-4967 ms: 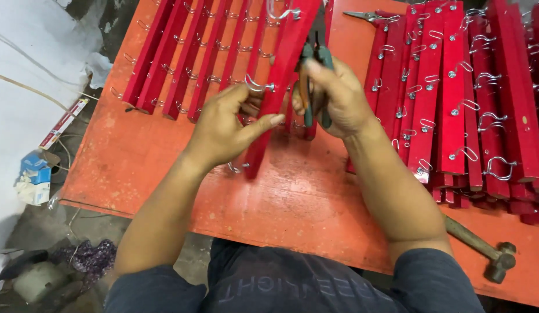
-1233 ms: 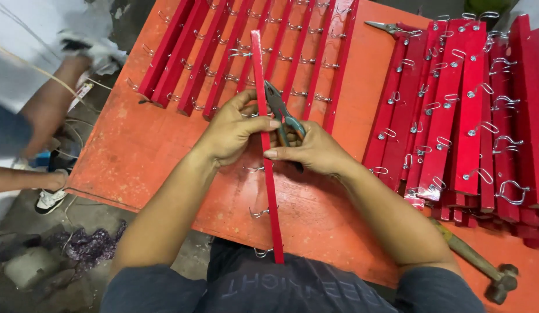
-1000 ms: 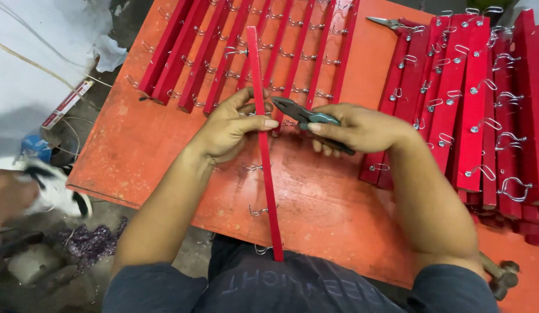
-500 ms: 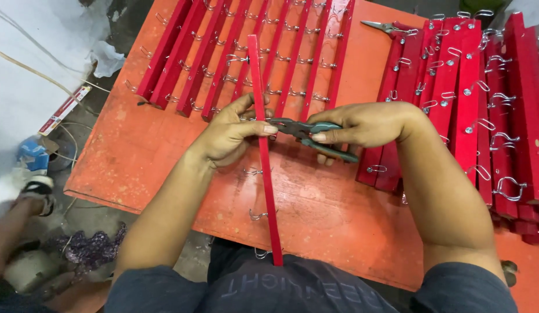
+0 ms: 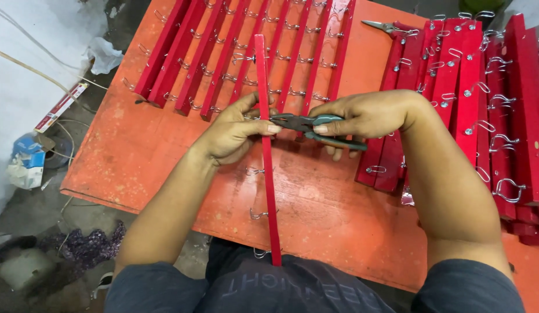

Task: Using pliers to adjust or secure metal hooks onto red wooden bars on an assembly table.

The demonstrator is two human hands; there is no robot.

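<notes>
My left hand grips a long red strip fitted with metal hooks. The strip stands on edge and runs from my lap out over the orange table. My right hand holds grey-handled pliers level, with their jaws at the strip right beside my left thumb. Small wire hooks stick out on the strip's left side below my hand.
A row of red hooked strips lies at the back left of the table, and a larger pile at the right. A second pair of pliers rests at the back. Beside the table, a small box and rubbish sit on the floor.
My right hand swung the pliers from upright to level and brought their jaws to the strip. The other person's arm and foot at the left have gone from view.
</notes>
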